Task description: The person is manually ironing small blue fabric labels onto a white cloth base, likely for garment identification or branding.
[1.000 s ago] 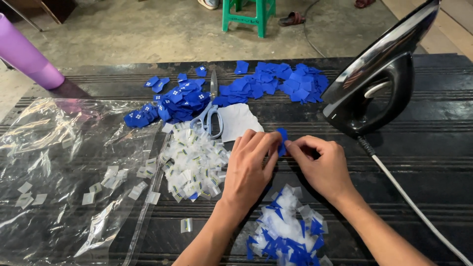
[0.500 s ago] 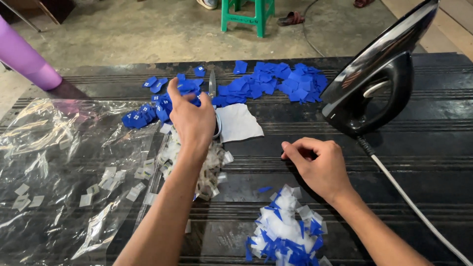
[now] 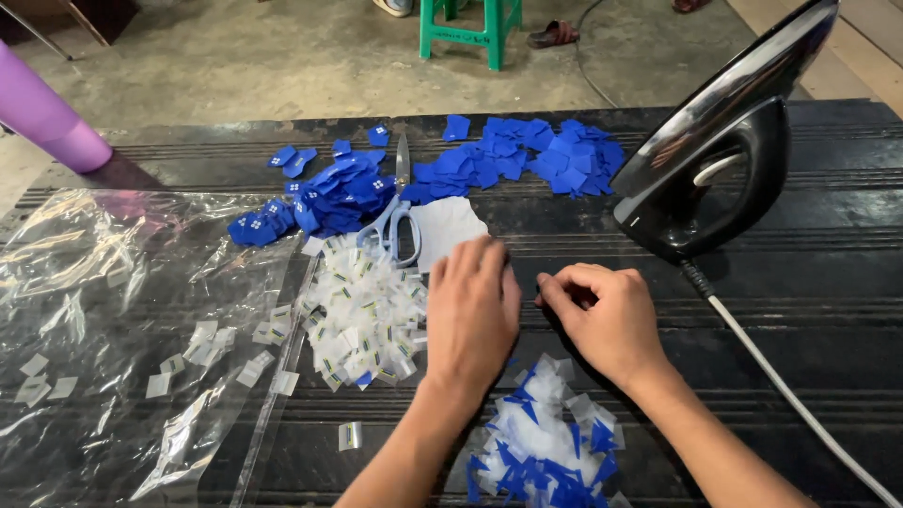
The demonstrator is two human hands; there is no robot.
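Note:
My left hand (image 3: 473, 310) lies palm down on the black ribbed table (image 3: 828, 310), fingers together, just right of a heap of small white labels (image 3: 362, 315). What sits under its fingers is hidden. My right hand (image 3: 602, 318) rests beside it with fingers curled; I cannot make out anything pinched in them. Below both hands lies a pile of white and blue scraps (image 3: 546, 442). Scissors (image 3: 400, 212) lie beyond the left hand next to a white sheet (image 3: 447, 230).
Blue fabric pieces (image 3: 348, 193) and more blue pieces (image 3: 522, 160) spread across the back. A black iron (image 3: 724, 150) stands at the right, its cord (image 3: 790, 395) trailing toward me. Clear plastic sheeting (image 3: 122, 320) covers the left. A purple cylinder (image 3: 52, 118) and green stool (image 3: 470, 28) sit beyond.
My left hand reached out to the blue pieces at the back, then came back down beside my right hand. The right hand barely moved.

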